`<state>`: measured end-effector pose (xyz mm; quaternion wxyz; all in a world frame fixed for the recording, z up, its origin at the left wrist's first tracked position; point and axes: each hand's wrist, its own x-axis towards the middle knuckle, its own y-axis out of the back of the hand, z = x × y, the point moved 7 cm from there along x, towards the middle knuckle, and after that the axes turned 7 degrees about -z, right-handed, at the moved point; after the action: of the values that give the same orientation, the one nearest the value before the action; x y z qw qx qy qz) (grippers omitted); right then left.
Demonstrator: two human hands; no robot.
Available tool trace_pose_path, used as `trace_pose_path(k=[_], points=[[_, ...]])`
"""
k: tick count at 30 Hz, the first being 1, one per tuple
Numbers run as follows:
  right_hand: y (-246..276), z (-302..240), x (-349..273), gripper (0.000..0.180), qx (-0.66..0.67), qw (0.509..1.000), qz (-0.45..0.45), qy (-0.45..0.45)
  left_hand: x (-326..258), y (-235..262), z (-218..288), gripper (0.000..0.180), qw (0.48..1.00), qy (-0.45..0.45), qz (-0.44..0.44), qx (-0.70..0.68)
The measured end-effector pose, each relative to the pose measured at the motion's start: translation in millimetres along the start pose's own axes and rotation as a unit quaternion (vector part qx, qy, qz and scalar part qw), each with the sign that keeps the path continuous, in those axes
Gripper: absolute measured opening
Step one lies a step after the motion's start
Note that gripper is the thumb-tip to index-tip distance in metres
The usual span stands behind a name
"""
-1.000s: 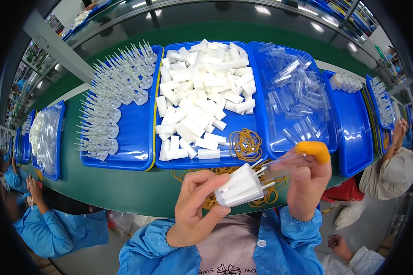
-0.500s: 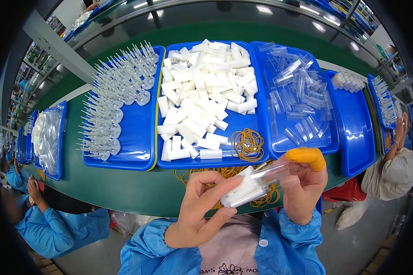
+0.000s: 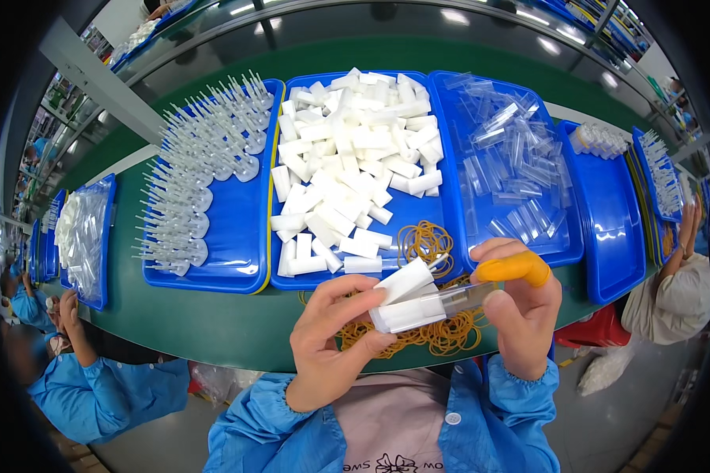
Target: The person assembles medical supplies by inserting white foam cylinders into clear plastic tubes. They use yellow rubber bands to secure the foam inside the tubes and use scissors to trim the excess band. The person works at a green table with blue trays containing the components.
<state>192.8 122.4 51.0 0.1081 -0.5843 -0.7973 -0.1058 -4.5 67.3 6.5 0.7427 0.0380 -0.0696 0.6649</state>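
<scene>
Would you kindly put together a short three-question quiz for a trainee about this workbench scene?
1. True or false: the right hand wears an orange finger cot on one finger.
2. Which tray holds the white blocks? A) the middle blue tray B) the tray of clear tubes C) the tray of long-stemmed clear parts
3. Fill in: the loose yellow loops lying under the hands on the green table are rubber ____.

Key: 1 true. 2 A. 3 bands. The left hand grips a bundle of white pieces while the right hand holds a clear tube at its end.
</scene>
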Motion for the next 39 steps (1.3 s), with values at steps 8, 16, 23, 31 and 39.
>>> trace_pose_path(k=[8,16,23,31,39], points=[[1,1,-3,0.02,-0.034,0.999,0.023,0.029,4,-7,-3,0.044,0.966,0.025,-0.007,-0.256],[-15,-5,-10,0.018,-0.036,0.998,0.007,0.042,-1,-10,-2,0.041,0.974,0.01,-0.032,-0.223],[-20,-7,-16,0.02,-0.094,0.994,0.003,0.057,-5,-11,0,0.042,0.978,-0.005,-0.022,-0.208],[-22,-6,-17,0.022,-0.111,0.991,0.0,0.072,-3,-11,-1,0.042,0.976,-0.008,-0.014,-0.218],[39,-10,15,0.026,-0.346,0.938,0.022,-0.002,-1,12,-11,0.043,0.971,0.039,0.063,-0.227]])
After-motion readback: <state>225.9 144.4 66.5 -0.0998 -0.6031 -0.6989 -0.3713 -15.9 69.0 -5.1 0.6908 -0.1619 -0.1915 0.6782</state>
